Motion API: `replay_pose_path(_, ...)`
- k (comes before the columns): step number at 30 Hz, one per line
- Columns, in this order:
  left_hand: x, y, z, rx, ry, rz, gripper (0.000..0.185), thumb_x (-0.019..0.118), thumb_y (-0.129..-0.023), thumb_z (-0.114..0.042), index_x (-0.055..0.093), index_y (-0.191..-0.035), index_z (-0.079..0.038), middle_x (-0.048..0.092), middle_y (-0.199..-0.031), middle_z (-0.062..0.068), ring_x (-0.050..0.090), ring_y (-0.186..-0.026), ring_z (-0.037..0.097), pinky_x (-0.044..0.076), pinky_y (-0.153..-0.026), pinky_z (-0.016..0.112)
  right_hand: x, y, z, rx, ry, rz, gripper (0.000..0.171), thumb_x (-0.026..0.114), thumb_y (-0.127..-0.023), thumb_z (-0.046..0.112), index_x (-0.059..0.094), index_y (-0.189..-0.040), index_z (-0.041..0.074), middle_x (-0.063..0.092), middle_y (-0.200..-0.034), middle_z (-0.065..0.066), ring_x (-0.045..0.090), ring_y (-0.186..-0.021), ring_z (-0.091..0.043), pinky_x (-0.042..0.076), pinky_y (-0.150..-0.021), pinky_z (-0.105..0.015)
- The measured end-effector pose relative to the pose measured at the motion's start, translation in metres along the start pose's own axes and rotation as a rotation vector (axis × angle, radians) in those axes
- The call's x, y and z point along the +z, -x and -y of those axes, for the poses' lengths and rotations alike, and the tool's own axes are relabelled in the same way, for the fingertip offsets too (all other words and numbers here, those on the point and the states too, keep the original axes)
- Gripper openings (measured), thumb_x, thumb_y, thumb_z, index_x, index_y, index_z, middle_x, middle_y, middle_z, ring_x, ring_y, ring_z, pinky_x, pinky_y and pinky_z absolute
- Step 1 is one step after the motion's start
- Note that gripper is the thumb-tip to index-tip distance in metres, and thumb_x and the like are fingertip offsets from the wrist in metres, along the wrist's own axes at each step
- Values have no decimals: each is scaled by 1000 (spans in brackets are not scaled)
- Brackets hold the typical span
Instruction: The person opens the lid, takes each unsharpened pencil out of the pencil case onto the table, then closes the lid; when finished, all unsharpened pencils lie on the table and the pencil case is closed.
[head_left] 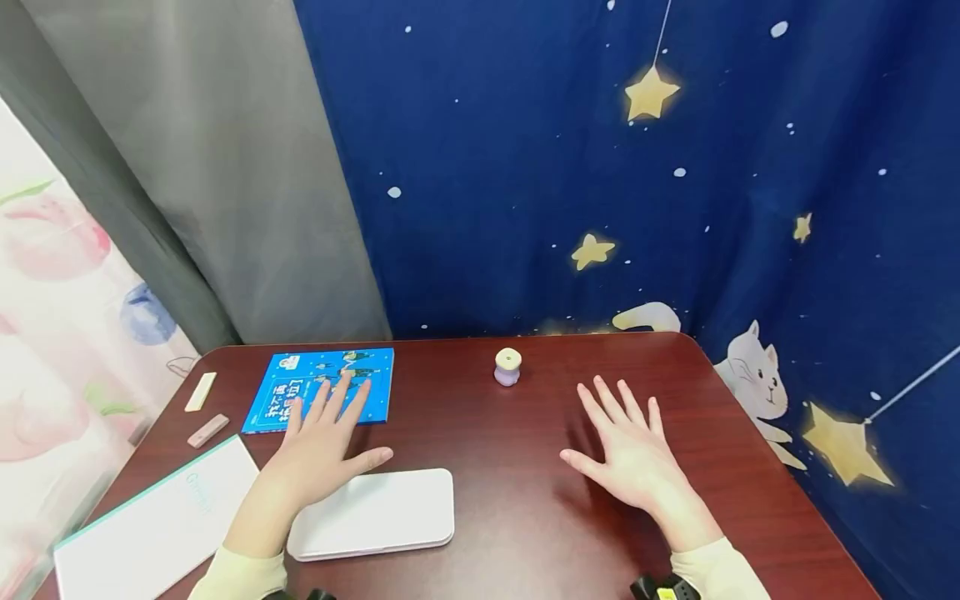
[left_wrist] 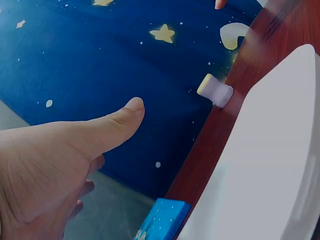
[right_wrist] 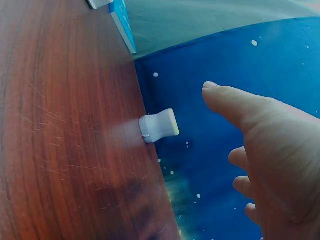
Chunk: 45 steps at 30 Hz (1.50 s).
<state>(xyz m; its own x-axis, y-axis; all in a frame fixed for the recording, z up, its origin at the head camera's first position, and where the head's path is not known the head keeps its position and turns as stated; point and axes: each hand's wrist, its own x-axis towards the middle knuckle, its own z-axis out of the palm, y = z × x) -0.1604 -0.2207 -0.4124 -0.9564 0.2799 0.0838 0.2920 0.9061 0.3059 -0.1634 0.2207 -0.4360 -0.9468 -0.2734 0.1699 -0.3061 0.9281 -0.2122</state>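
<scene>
In the head view my left hand (head_left: 318, 458) is spread with straight fingers above the table, holding nothing. Its fingertips overlap the picture of a blue book (head_left: 379, 387), and a white flat case (head_left: 390, 510) with rounded corners lies below its thumb. My right hand (head_left: 630, 454) is likewise spread over the right half of the table, with nothing in its fingers. Between the hands, near the back edge, stands a small lilac waisted object (head_left: 507, 375) with a cream top; both wrist views show it apart from the thumbs.
A white notebook (head_left: 150, 529) with a teal edge lies at the left of the dark red wooden table (head_left: 517, 533). Behind it are a small pink object (head_left: 207, 431) and a cream bar (head_left: 200, 392). A blue star-patterned curtain (head_left: 510, 167) hangs behind the table.
</scene>
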Motion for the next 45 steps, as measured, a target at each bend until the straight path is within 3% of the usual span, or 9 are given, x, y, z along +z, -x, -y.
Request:
replay_pose_path(4,4,13,6,12,69,4,103,65,-92,-69,25,-167,-10,14,-172,23,11,-153,57,6,-114,83,6,0,0,-29,-32,-8,97,60,-91,75,33,-165,20,25,-172,-10,15,-157,-43,9,-119,-75)
replay_pose_path(8,8,26,20,37,231,62,98,71,-93,-61,27,-166,-11,21,-170,23,14,-153,55,12,-114,81,8,-2,0,-89,-138,-28,95,61,-92,73,32,-166,19,27,-171,-8,20,-157,-39,17,-121,-70)
replay_pose_path(12,12,43,39,46,328,153,100,77,-89,-58,31,-164,-11,33,-166,20,30,-150,49,31,-116,69,9,-7,3,-162,-285,-15,93,71,-92,63,34,-165,19,30,-170,-6,25,-156,-34,26,-123,-62)
replay_pose_path(16,20,64,58,91,306,107,102,83,-80,-59,39,-162,-15,45,-161,12,41,-146,14,52,-107,43,13,-12,9,-224,-384,13,93,78,-90,56,36,-164,20,35,-168,-1,34,-154,-23,33,-122,-51)
replay_pose_path(20,27,77,68,133,307,61,103,88,-75,-57,42,-160,-19,48,-159,9,37,-136,-10,53,-101,31,20,-17,18,-281,-446,48,93,79,-88,57,38,-163,20,40,-165,2,40,-150,-18,37,-120,-48)
replay_pose_path(24,29,78,70,136,302,117,108,88,-74,-60,40,-161,-18,46,-159,11,44,-138,4,53,-101,30,25,-21,30,-300,-496,81,93,82,-86,54,40,-163,24,41,-164,6,41,-149,-16,37,-120,-46)
replay_pose_path(32,32,77,75,41,294,230,113,91,-70,-57,39,-161,-15,51,-153,7,52,-129,26,55,-96,31,40,-32,63,-382,-574,98,91,89,-82,43,45,-159,25,47,-160,5,46,-145,-16,42,-118,-44)
replay_pose_path(40,43,81,81,241,250,47,95,92,-74,-52,51,-152,-17,58,-139,-2,55,-121,7,55,-93,28,55,-34,92,-466,-593,177,89,92,-81,35,49,-157,20,49,-159,0,45,-145,-12,41,-119,-38)
replay_pose_path(45,49,83,83,273,258,-21,89,95,-72,-47,55,-147,-18,59,-133,-9,55,-116,4,55,-90,25,67,-27,111,-507,-508,235,87,87,-84,47,51,-156,16,51,-158,-4,48,-144,-15,44,-116,-39)
